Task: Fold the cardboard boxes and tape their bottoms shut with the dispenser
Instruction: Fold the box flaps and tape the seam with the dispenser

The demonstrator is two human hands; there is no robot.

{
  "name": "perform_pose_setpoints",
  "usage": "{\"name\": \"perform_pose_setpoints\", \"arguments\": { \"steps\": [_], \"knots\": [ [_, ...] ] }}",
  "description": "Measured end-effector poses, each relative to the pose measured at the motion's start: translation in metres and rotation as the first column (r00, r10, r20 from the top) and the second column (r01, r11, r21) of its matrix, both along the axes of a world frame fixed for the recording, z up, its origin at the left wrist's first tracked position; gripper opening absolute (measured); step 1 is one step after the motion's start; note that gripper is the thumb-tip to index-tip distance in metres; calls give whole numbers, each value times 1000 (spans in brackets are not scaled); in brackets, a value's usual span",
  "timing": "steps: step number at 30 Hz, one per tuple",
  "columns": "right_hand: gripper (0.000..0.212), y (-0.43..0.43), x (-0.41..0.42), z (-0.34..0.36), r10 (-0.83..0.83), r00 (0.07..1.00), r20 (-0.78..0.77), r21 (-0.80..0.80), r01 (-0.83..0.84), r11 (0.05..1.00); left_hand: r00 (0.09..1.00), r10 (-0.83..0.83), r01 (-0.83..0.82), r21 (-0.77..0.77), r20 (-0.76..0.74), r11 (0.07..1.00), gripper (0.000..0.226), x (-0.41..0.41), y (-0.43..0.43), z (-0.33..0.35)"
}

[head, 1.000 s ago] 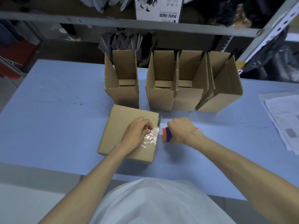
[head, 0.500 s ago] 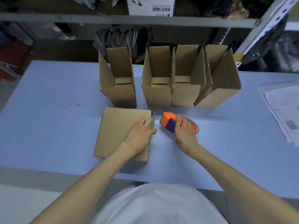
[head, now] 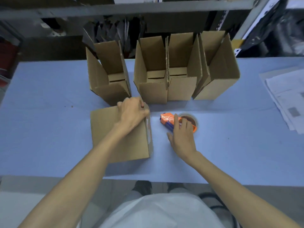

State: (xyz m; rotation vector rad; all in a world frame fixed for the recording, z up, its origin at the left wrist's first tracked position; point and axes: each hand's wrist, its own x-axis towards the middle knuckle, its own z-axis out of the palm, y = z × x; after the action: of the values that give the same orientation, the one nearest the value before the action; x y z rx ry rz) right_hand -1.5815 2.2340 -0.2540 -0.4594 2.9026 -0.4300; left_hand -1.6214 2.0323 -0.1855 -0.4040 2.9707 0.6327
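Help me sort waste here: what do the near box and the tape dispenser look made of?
The near box looks matte brown corrugated cardboard; fluted edges show on the standing boxes. The tape dispenser seems glossy orange and blue plastic, its shell glinting.

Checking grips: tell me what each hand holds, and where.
The left hand grips the near box at its far right corner. The right hand holds nothing; its straight fingers rest on the dispenser.

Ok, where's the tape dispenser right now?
The tape dispenser lies on the blue table, centre-right in the head view, under the fingers of the right hand, just right of the box that the left hand grips.
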Motion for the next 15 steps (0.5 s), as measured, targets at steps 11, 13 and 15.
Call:
{"name": "perform_pose_setpoints", "arguments": {
  "steps": [11,13,15],
  "knots": [
    [79,-39,-6,88,-67,913,403,-624,328,709,839,543,-447,599,25,664,10,122,-28,34],
    [97,-45,-3,86,10,934,358,-590,218,777,833,549,-486,574,74,660,36,132,-25,30],
    [107,-48,0,81,63,950,307,-561,127,818,830,547,-512,541,110,667,65,138,-22,30]
  ]
}}
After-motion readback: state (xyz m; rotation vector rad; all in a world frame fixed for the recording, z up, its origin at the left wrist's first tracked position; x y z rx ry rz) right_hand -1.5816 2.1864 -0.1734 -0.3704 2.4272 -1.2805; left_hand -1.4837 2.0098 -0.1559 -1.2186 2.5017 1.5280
